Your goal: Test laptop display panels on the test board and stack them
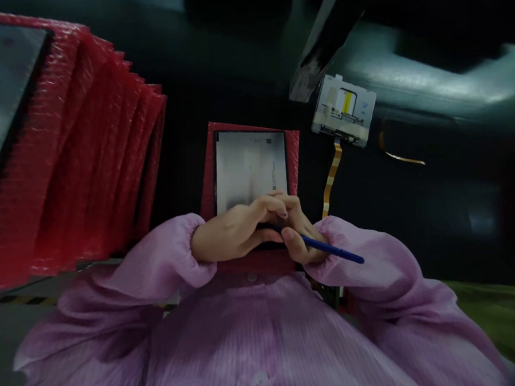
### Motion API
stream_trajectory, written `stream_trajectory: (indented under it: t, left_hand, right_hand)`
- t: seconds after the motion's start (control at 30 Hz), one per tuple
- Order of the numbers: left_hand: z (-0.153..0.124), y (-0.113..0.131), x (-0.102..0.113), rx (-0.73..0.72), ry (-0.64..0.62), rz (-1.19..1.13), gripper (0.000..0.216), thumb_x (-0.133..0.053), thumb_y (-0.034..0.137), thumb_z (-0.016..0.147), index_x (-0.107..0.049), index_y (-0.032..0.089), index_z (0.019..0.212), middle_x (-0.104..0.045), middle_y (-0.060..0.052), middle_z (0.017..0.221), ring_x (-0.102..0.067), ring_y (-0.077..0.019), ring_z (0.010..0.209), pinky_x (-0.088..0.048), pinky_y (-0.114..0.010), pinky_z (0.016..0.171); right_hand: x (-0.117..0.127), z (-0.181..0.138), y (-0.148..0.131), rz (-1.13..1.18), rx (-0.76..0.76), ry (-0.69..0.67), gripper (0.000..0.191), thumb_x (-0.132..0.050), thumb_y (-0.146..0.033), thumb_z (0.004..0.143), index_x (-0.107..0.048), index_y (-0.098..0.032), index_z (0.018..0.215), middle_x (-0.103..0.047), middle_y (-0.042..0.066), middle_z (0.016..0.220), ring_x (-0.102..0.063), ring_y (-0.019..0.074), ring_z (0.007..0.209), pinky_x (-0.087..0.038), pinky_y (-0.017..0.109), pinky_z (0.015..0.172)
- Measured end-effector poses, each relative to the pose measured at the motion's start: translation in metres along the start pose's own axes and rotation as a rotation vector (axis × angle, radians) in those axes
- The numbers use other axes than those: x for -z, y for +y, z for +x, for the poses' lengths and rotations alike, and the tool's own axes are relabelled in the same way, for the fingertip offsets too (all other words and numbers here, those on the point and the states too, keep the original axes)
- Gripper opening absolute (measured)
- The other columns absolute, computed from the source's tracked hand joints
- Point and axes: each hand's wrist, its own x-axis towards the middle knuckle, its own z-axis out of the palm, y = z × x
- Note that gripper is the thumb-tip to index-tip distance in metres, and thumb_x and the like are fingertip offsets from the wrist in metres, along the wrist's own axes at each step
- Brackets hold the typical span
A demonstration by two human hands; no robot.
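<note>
Both hands meet over the lower edge of a flat silvery display panel [247, 165] with a dark border. My right hand [305, 233] is closed around a slim blue pen-like tool [333, 249], whose rear end points right toward the sleeve. The tool's front end is hidden between the hands. My left hand [237, 228] has its fingers curled together against the right one, and what they grip, if anything, is hidden. Beneath the panel lies a red bubble-wrap sheet [293, 156], showing along the panel's sides.
Several red bubble-wrap pouches [95, 144] lean in a row on the left, with another panel [5, 85] at their front. To the right lies a metal-framed module [343, 110] with an orange ribbon cable [332, 177]. Behind it a dark stand [319, 46] rises from the black table [414, 219].
</note>
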Motion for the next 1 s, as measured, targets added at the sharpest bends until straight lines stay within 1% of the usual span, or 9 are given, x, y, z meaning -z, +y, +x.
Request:
stream_trajectory:
  t: [0.13, 0.23, 0.37, 0.43, 0.53, 0.67, 0.73, 0.87, 1.0]
  left_hand:
    - [-0.010, 0.019, -0.018, 0.025, 0.118, 0.063, 0.018, -0.047, 0.033, 0.099, -0.041, 0.023, 0.112, -0.066, -0.001, 0.092, -0.069, -0.0110, 0.080, -0.055, -0.021, 0.068]
    - [-0.022, 0.027, -0.024, 0.117, 0.271, 0.160, 0.018, -0.048, 0.036, 0.098, -0.046, 0.025, 0.112, -0.066, -0.002, 0.099, -0.068, -0.0115, 0.081, -0.055, -0.023, 0.066]
    - [-0.047, 0.016, -0.004, 0.389, 0.779, 0.325, 0.019, -0.053, 0.035, 0.096, -0.050, 0.025, 0.112, -0.061, -0.003, 0.103, -0.061, -0.0102, 0.068, -0.050, -0.027, 0.060]
    - [-0.059, 0.001, 0.015, 0.564, 0.883, 0.552, 0.030, -0.055, 0.038, 0.095, -0.049, 0.020, 0.118, -0.062, -0.003, 0.086, -0.063, -0.0162, 0.075, -0.051, -0.034, 0.073]
    - [-0.076, -0.019, 0.035, 0.751, 0.815, 0.841, 0.056, -0.057, 0.044, 0.091, -0.046, 0.009, 0.133, -0.065, -0.016, 0.101, -0.063, -0.0307, 0.099, -0.049, -0.050, 0.090]
    - [-0.090, -0.020, 0.027, 0.386, 0.740, 0.993, 0.061, -0.067, 0.035, 0.084, -0.050, 0.009, 0.136, -0.053, -0.023, 0.130, -0.051, -0.0353, 0.124, -0.047, -0.050, 0.101]
    - [-0.093, -0.013, 0.012, 0.262, 0.616, 0.940, 0.057, -0.067, 0.030, 0.083, -0.050, 0.014, 0.136, -0.054, -0.020, 0.131, -0.050, -0.0343, 0.127, -0.043, -0.051, 0.106]
    - [-0.096, -0.009, -0.011, 0.341, 0.213, 0.858, 0.071, -0.059, 0.048, 0.089, -0.036, 0.014, 0.147, -0.032, -0.023, 0.153, -0.032, -0.0402, 0.143, -0.033, -0.058, 0.114]
    - [-0.098, -0.016, -0.019, 0.350, 0.108, 0.922, 0.077, -0.048, 0.057, 0.092, -0.032, 0.007, 0.149, -0.030, -0.027, 0.153, -0.026, -0.0400, 0.146, -0.032, -0.057, 0.115]
  right_hand:
    - [0.005, 0.008, -0.010, -0.075, 0.104, -0.041, 0.042, -0.022, -0.051, 0.096, -0.037, -0.020, 0.120, -0.051, 0.007, 0.108, -0.051, 0.0117, 0.101, -0.048, 0.030, 0.088]
    - [0.024, 0.012, -0.028, -0.163, 0.007, -0.160, 0.063, -0.023, -0.066, 0.092, -0.038, -0.018, 0.130, -0.055, 0.009, 0.115, -0.053, 0.0129, 0.102, -0.050, 0.031, 0.090]
    - [0.055, -0.014, -0.060, -0.354, -0.400, -0.201, 0.059, -0.038, -0.064, 0.090, -0.050, -0.020, 0.127, -0.062, 0.007, 0.113, -0.060, 0.0096, 0.098, -0.050, 0.023, 0.082]
    - [0.064, -0.044, -0.073, -0.393, -0.702, -0.099, 0.046, -0.043, -0.057, 0.092, -0.056, -0.020, 0.116, -0.066, 0.003, 0.098, -0.062, 0.0057, 0.082, -0.048, 0.017, 0.069]
    - [0.062, -0.094, -0.086, -0.377, -1.081, 0.003, 0.045, -0.043, -0.060, 0.090, -0.058, -0.018, 0.096, -0.067, 0.001, 0.082, -0.062, 0.0055, 0.069, -0.044, 0.017, 0.060]
    - [0.037, -0.132, -0.093, -0.364, -1.319, 0.161, 0.047, -0.047, -0.064, 0.086, -0.055, -0.018, 0.090, -0.069, 0.002, 0.079, -0.066, 0.0099, 0.070, -0.046, 0.019, 0.062]
    - [0.020, -0.136, -0.092, -0.313, -1.356, 0.207, 0.045, -0.054, -0.061, 0.084, -0.051, -0.018, 0.096, -0.071, 0.003, 0.083, -0.069, 0.0121, 0.075, -0.048, 0.021, 0.065]
    - [-0.009, -0.134, -0.085, -0.149, -1.301, 0.348, 0.041, -0.061, -0.050, 0.082, -0.043, -0.019, 0.102, -0.072, 0.004, 0.092, -0.071, 0.0124, 0.083, -0.053, 0.021, 0.071]
    - [-0.014, -0.132, -0.082, 0.084, -1.204, 0.520, 0.045, -0.067, -0.043, 0.079, -0.043, -0.019, 0.109, -0.069, 0.000, 0.080, -0.069, 0.0093, 0.072, -0.052, 0.018, 0.066]
